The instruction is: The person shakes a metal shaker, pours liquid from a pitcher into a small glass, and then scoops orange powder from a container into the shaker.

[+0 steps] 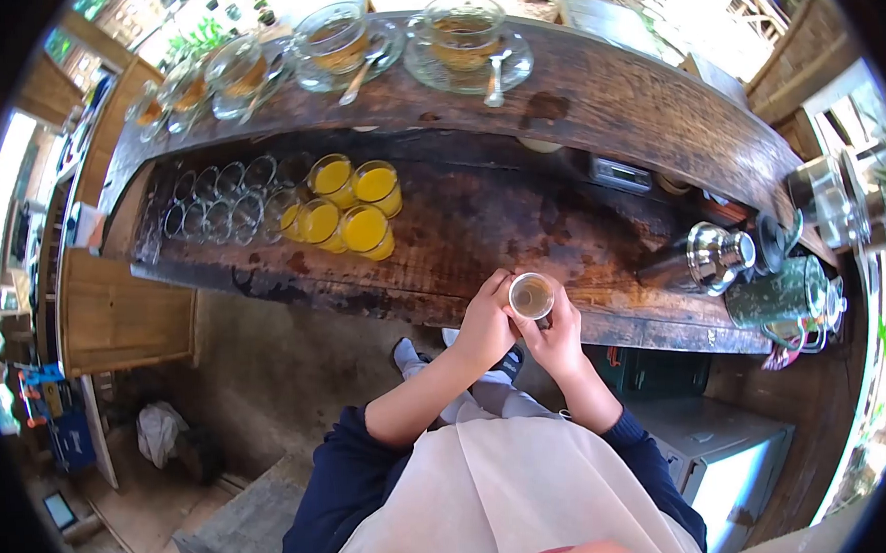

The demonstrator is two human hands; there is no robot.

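Both hands hold a small clear glass (532, 297) upright near the front edge of the wooden counter (443, 266). From the left, my left hand (488, 324) wraps its fingers round the glass. My right hand (556, 336) grips the opposite side, its thumb across the front. Looking down into the glass, I see a pale brownish tone. Left of my hands, several glasses of orange-yellow drink (366, 230) stand grouped on the counter, with rows of clear glasses (220, 220) beside them.
Along the raised ledge (613, 87) stand several glass cups of brown drink (462, 35) on saucers with spoons. A metal shaker (713, 257) and a green enamel pot (780, 299) are at the right. A small scale (620, 175) sits under the ledge.
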